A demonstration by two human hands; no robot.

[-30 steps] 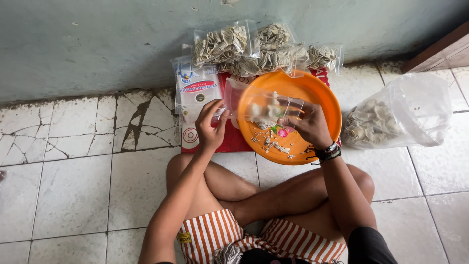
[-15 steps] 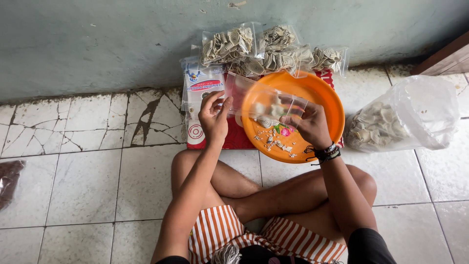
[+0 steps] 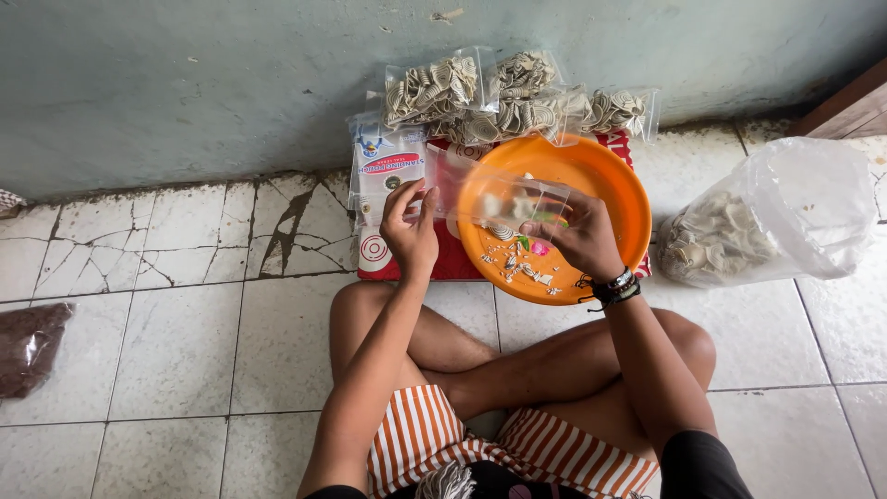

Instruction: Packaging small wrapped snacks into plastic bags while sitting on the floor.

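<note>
I sit cross-legged on a tiled floor. My left hand (image 3: 411, 233) pinches the left end of a small clear plastic bag (image 3: 504, 194). My right hand (image 3: 580, 238), with dark bracelets at the wrist, grips the bag's right end. The bag is stretched sideways above an orange plastic basin (image 3: 610, 189) that holds a few pale cracker pieces and a pink bit. Some pale pieces show through the bag.
Several filled clear packets of pale crackers (image 3: 517, 97) lie against the wall behind the basin. A stack of printed packets (image 3: 383, 176) sits on a red mat. A big clear sack of crackers (image 3: 758, 226) lies at right, a dark brown bag (image 3: 28, 346) at far left.
The view has drifted left, bringing the dark bag at far left into sight. Both hands have kept hold of the clear bag over the basin and spread it wider.
</note>
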